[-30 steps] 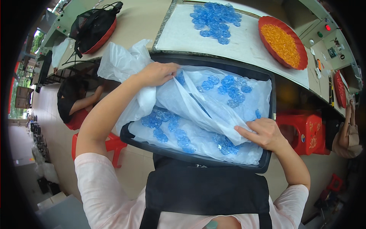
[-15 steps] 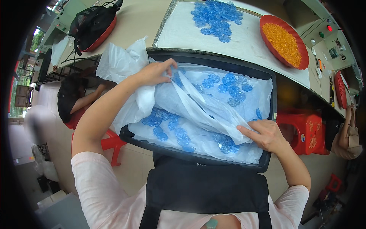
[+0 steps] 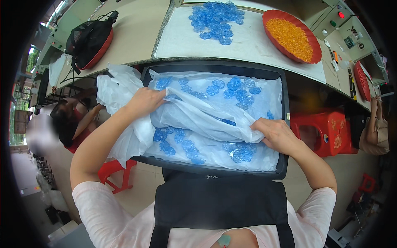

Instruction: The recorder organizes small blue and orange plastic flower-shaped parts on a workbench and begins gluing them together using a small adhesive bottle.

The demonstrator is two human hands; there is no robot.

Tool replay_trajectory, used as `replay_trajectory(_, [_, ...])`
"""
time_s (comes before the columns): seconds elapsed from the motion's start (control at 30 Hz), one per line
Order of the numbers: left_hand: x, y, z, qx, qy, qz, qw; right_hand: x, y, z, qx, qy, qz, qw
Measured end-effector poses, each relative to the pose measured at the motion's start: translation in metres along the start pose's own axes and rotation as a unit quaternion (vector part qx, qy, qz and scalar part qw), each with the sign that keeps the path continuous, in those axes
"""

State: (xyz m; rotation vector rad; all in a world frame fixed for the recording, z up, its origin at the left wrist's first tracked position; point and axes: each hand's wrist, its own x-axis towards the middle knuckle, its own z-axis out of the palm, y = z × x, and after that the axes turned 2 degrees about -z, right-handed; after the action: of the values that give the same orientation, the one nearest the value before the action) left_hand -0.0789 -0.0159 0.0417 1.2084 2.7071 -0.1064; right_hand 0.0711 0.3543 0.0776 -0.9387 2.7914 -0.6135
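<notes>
A black tray (image 3: pixel 285 99) stands before me, lined with thin white paper. On the paper lie clusters of clear blue, disc-like pieces (image 3: pixel 234 84), both beyond and on the near side of a gathered sheet of white tissue paper (image 3: pixel 202 113). My left hand (image 3: pixel 145 101) pinches that sheet at its left end. The other end, towards the tray's right side, is gripped in my right hand (image 3: pixel 276 134). Between the two hands the sheet hangs in long folds across the middle of the tray, hiding some pieces. Crumpled white paper (image 3: pixel 124 89) spills over the tray's left edge.
Beyond the tray is a workbench with a heap of blue pieces (image 3: pixel 217 20) on white paper and a red dish (image 3: pixel 269 13) of small orange pieces. A black mesh bag (image 3: pixel 89 39) sits in another red dish. Red stools (image 3: pixel 318 132) flank me; people sit at both sides.
My left hand has come down and nearer with its end of the sheet, uncovering more blue pieces at the tray's far left. The right hand still holds its end, slightly higher in view.
</notes>
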Motion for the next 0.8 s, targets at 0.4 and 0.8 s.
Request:
replay_trajectory(0.4, [0.003, -0.026, -0.135, -0.006, 0.165, -0.013, 0.986, 0.036, 0.016, -0.077, 0.215, 0.114, 0.003, 0.97])
replay_trajectory(0.8, [0.14, -0.064, -0.306, 0.396, 0.206, 0.051, 0.894, 0.237, 0.17, -0.077, 0.113, 0.342, 0.065, 0.93])
